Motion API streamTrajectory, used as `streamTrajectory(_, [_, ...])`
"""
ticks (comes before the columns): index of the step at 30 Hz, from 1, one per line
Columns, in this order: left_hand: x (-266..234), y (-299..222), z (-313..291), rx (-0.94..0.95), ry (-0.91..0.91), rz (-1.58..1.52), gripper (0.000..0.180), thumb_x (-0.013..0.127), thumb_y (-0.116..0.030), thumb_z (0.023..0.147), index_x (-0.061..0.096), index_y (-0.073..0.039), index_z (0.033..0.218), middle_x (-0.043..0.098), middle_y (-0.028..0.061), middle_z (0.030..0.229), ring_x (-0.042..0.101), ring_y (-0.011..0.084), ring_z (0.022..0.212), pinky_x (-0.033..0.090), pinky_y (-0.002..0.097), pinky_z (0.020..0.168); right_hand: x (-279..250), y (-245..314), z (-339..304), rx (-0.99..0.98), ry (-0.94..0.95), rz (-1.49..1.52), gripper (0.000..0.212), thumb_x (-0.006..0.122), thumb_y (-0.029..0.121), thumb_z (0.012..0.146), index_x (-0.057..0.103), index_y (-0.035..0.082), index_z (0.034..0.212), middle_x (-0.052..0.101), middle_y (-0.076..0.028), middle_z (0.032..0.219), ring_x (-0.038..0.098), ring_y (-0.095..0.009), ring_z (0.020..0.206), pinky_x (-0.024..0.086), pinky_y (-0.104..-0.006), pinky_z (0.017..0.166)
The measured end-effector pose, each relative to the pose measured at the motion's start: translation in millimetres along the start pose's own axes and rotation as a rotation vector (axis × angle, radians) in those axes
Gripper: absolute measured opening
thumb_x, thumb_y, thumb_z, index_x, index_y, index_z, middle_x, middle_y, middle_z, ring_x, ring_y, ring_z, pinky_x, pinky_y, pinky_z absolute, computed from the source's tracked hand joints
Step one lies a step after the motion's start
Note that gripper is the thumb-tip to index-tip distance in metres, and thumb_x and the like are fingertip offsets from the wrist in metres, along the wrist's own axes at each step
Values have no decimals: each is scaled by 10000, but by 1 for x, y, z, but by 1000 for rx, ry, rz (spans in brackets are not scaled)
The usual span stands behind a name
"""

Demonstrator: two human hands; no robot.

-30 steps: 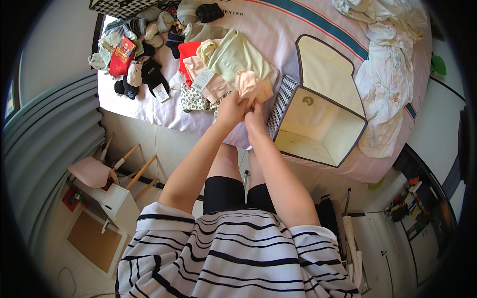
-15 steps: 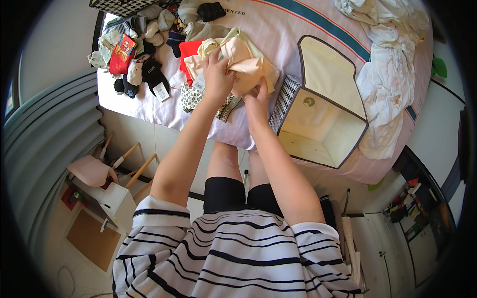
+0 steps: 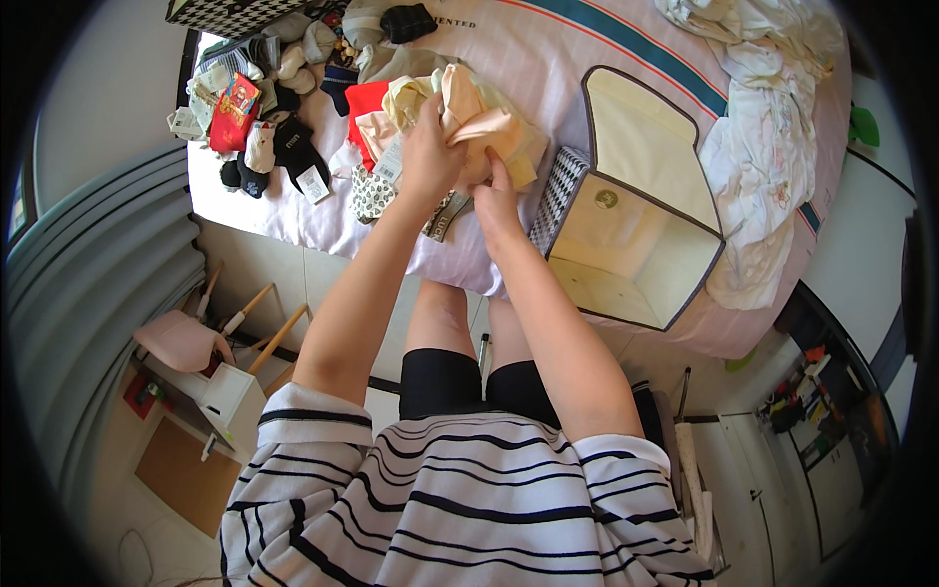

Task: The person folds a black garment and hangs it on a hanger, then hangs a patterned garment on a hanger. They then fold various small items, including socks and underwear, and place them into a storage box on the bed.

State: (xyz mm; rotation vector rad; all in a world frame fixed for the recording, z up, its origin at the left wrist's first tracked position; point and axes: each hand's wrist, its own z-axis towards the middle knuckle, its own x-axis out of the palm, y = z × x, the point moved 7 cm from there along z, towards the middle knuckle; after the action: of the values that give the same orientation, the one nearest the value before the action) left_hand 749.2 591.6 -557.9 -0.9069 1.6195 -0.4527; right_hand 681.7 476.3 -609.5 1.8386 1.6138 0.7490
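Note:
A soft peach garment (image 3: 479,115), perhaps underwear, is bunched up over a pile of clothes on the bed. My left hand (image 3: 430,152) has its fingers closed on the garment's left side. On its near right edge my right hand (image 3: 496,201) pinches the fabric between thumb and fingers. Beneath and around it lie a red garment (image 3: 365,104), a pale yellow one (image 3: 405,102), a leopard-print one (image 3: 372,193) and a grey lettered waistband (image 3: 445,217). A white tag (image 3: 390,162) lies beside my left hand. My fingertips are partly hidden by the folds.
An open cream-lined storage box (image 3: 626,245) with a houndstooth side stands to the right, its lid raised. Socks (image 3: 298,147) and a red packet (image 3: 235,114) are heaped at the left. Crumpled white bedding (image 3: 753,186) lies far right. A pink chair (image 3: 183,338) stands on the floor.
The peach garment has been turned and bunched higher, with a fold now standing up. My right hand has shifted slightly left and nearer to me. Both hands keep hold.

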Motion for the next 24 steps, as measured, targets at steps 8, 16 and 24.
streamTrajectory(8, [-16,-8,-71,-499,210,-914,589,607,-15,751,402,-15,1303,574,99,1114,575,189,1000,470,299,847,-10,9,-31,173,-65,432,614,585,269,893,247,66,1364,391,-121,1310,434,-216,1185,391,-316,976])
streamTrajectory(16, [-69,-6,-127,-619,148,-919,593,592,-53,737,398,-31,1296,559,89,1119,570,164,986,472,292,853,4,14,-99,626,306,960,508,669,232,839,464,23,1254,552,-128,1212,521,-266,1133,408,-375,993])
streamTrajectory(24, [-76,11,-156,-738,447,-996,597,686,-91,777,417,-7,1303,576,77,1140,555,156,1051,436,307,919,-24,45,-131,392,499,658,415,695,85,792,538,7,1168,609,-77,1087,575,-186,1011,463,-324,890])
